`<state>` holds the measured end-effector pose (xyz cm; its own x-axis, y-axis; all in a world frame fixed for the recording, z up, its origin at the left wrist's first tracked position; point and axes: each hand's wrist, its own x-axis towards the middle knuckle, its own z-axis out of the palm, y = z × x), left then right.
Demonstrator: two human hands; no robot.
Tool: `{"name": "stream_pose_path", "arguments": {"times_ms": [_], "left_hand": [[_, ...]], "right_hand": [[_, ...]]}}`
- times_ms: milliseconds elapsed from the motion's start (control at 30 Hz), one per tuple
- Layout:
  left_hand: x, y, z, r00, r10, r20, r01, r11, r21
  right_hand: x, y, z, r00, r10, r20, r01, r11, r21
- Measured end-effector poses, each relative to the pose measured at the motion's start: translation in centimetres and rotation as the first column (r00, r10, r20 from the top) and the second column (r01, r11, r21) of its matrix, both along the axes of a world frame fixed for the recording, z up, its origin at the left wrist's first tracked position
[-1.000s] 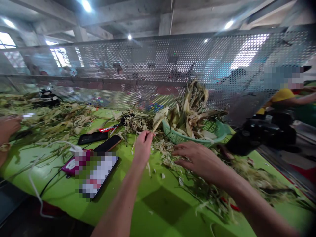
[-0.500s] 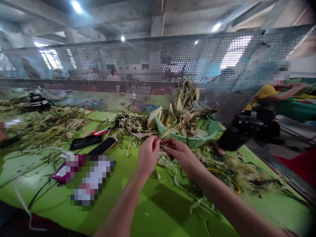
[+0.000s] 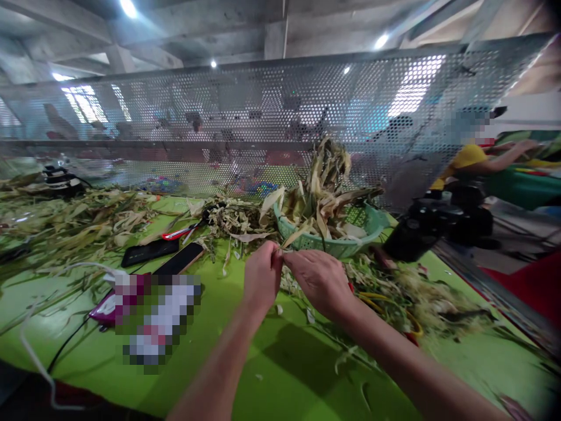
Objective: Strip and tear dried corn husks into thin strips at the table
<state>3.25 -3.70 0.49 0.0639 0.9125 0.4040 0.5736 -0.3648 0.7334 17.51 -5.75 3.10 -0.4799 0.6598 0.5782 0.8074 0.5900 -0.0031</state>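
Observation:
Over the green table (image 3: 210,351), my left hand (image 3: 263,275) is closed in a pinch, its fingertips meeting those of my right hand (image 3: 318,278). My right hand is closed as well, its back turned up. Whatever lies between the fingertips is too small and hidden to name. Just behind the hands stands a green plastic basket (image 3: 346,248) heaped with dry husks (image 3: 326,187). Leaf scraps and pale fibres (image 3: 429,298) are strewn to the right of my right hand, with a yellow strand among them.
Two dark phones (image 3: 149,252) (image 3: 182,260), a red cutter (image 3: 177,233) and a purple power strip (image 3: 105,310) with cables lie left. Husks (image 3: 100,216) cover the far left. A black bottle-like object (image 3: 409,234) stands right. Beyond are a perforated metal screen (image 3: 245,128) and a person in yellow (image 3: 468,158).
My right hand has turned its back upward and its fingers have closed together against my left fingertips. My left hand has stayed almost in place. The view has shifted slightly.

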Motion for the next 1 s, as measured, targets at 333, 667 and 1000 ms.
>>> {"name": "stream_pose_path", "arguments": {"times_ms": [333, 667, 1000], "left_hand": [[-1.2, -0.5, 1.7, 0.858, -0.488, -0.159, 0.472, 0.872, -0.133], [-2.0, 0.8, 0.8, 0.775, -0.298, 0.557, 0.405, 0.911, -0.076], [-2.4, -0.4, 1.2, 0.847, -0.358, -0.393, 0.327, 0.934, -0.145]], "right_hand": [[5.5, 1.6, 4.8, 0.989, 0.099, -0.109, -0.132, 0.928, -0.350], [7.5, 3.6, 3.7, 0.920, -0.054, -0.388, -0.257, 0.666, -0.701], [9.0, 3.3, 4.7, 0.915, -0.087, -0.393, -0.260, 0.618, -0.742]]}}
